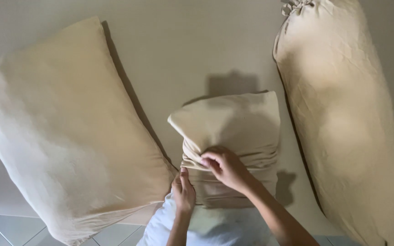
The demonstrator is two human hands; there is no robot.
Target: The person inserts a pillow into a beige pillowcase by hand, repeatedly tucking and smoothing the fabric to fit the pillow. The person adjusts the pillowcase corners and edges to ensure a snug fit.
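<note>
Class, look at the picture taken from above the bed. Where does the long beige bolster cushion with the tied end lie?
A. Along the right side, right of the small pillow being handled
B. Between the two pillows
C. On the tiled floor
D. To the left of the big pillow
A: the long beige bolster cushion with the tied end lies along the right side, right of the small beige pillow that the right hand grips.
</note>
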